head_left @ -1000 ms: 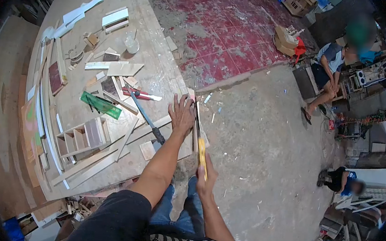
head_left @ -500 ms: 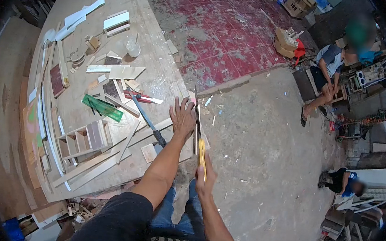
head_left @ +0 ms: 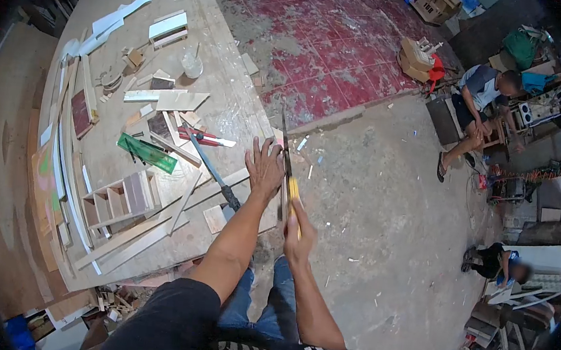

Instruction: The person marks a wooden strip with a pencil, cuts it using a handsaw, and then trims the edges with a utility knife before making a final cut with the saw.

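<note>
At the right edge of the wooden table point(head_left: 234, 97), my left hand point(head_left: 266, 172) lies flat with its fingers spread, pressing on a wood strip by the edge. My right hand point(head_left: 300, 235) is wrapped round the yellow handle of a handsaw point(head_left: 286, 147). The saw's narrow blade points away from me, along the table edge beside my left fingertips. A blue bar with a black grip point(head_left: 230, 197) lies left of my left wrist. Past it are a red tool point(head_left: 207, 137) and a green tray point(head_left: 147, 153) holding small dark items.
A small wooden shelf frame point(head_left: 121, 199), wood strips and a plastic cup point(head_left: 192, 66) lie on the table. One person point(head_left: 477, 99) sits at the upper right; another point(head_left: 503, 264) is at the right. Wood scraps litter the concrete floor point(head_left: 385, 204).
My right hand and the saw have moved forward along the table edge. My left hand has stayed almost in place. The seated person's arm now reaches out to the right.
</note>
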### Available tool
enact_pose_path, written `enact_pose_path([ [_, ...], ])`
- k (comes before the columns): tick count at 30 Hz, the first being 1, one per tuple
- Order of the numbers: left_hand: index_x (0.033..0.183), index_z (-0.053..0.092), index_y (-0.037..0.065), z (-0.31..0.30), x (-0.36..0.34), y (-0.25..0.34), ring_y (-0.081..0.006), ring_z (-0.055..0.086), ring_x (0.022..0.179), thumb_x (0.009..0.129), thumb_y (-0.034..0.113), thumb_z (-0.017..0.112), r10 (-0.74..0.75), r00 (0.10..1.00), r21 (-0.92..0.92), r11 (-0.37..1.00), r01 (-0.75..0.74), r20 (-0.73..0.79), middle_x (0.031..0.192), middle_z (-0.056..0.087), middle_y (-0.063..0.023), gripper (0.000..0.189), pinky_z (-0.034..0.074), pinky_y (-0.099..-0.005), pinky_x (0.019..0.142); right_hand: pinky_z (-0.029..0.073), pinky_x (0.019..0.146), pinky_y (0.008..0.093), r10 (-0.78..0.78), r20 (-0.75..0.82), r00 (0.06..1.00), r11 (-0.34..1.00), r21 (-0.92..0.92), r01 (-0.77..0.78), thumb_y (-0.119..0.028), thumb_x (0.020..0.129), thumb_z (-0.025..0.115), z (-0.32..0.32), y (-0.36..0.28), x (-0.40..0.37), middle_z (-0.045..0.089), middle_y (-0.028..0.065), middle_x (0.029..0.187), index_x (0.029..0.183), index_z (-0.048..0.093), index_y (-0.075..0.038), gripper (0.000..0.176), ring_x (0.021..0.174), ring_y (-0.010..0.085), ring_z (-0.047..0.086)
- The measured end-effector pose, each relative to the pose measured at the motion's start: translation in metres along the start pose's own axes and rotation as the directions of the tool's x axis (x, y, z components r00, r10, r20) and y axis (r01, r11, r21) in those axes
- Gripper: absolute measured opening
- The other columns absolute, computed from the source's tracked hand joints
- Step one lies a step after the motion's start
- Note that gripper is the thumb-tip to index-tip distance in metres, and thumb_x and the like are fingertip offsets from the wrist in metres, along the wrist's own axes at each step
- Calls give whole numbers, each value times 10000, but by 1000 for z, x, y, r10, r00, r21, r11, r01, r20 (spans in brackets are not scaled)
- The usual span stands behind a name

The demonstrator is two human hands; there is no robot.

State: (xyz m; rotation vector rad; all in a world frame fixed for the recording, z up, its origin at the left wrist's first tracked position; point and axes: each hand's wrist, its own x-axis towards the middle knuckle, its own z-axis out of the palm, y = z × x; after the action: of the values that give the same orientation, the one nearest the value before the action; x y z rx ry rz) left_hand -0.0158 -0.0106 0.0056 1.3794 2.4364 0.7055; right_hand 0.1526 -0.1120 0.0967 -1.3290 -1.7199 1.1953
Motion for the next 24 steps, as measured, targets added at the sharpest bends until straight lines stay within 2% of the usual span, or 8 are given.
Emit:
enact_pose_path([
  [2, 1330, 602, 168, -1, 1, -1, -357, 154, 1564, 978, 215, 538, 4, 1000, 7, 1000, -4, -1, 1562, 411, -69, 361, 117, -604, 1207, 490, 614, 292, 54, -21, 998, 992, 119, -51, -95, 987, 527, 16, -8, 32, 718, 212, 956, 1418, 612, -66, 440, 616, 128, 590],
  [6, 1331, 599, 174, -2, 6, 1, -359, 154, 1564, 980, 219, 532, 5, 1000, -13, 1000, -5, -13, 1560, 415, -73, 361, 118, -603, 1207, 491, 625, 294, 9, -82, 997, 992, 129, 1, -103, 991, 542, -9, -11, -60, 730, 204, 954, 1413, 605, -43, 431, 622, 132, 593],
  [10, 1347, 591, 177, 4, 3, -2, -356, 142, 1569, 989, 234, 523, 6, 1000, 6, 1000, -6, -8, 1568, 405, -71, 369, 103, -601, 1214, 495, 636, 286, -57, -57, 997, 998, 17, 58, -92, 991, 543, 5, -8, -1, 728, 193, 962, 1404, 604, -21, 424, 635, 131, 598],
  [12, 1348, 586, 173, 1, 2, -2, -357, 138, 1569, 994, 233, 513, 3, 1000, 21, 1000, -3, 19, 1571, 400, -72, 366, 104, -604, 1212, 501, 655, 272, 62, -18, 998, 992, 114, -59, -78, 981, 537, 17, -28, 43, 727, 179, 960, 1395, 610, -8, 426, 645, 127, 608],
  [18, 1339, 602, 193, 7, 1, -6, -357, 152, 1565, 983, 244, 519, 14, 1000, 0, 1000, -14, -19, 1564, 410, -42, 369, 113, -637, 1195, 525, 690, 269, 4, -58, 998, 995, 100, 2, -128, 993, 570, -7, -9, -50, 729, 184, 987, 1379, 619, -5, 409, 675, 148, 635],
  [20, 1344, 602, 195, 12, 3, -8, -358, 146, 1566, 980, 250, 521, 21, 999, 7, 1000, -21, -42, 1568, 405, -42, 377, 109, -636, 1195, 426, 558, 286, -62, -87, 994, 998, 23, 64, -136, 1035, 531, 14, 1, 6, 615, 37, 754, 1387, 622, -9, 385, 611, 90, 520],
  [21, 1346, 601, 196, 15, 2, -10, -360, 143, 1567, 980, 252, 517, 17, 999, 10, 1000, -17, -31, 1569, 403, -45, 380, 105, -635, 1196, 518, 652, 308, 81, 9, 997, 995, 56, -82, -88, 995, 542, 11, -25, 32, 687, 132, 863, 1401, 609, -18, 417, 644, 156, 612],
  [24, 1349, 600, 197, 8, 4, -8, -361, 140, 1567, 983, 254, 509, 25, 1000, 16, 1000, -25, -16, 1570, 399, -48, 381, 97, -634, 1198, 511, 641, 323, 19, -42, 999, 996, 90, -16, -82, 997, 533, 8, -21, 0, 657, 105, 823, 1409, 599, -15, 423, 629, 159, 599],
])
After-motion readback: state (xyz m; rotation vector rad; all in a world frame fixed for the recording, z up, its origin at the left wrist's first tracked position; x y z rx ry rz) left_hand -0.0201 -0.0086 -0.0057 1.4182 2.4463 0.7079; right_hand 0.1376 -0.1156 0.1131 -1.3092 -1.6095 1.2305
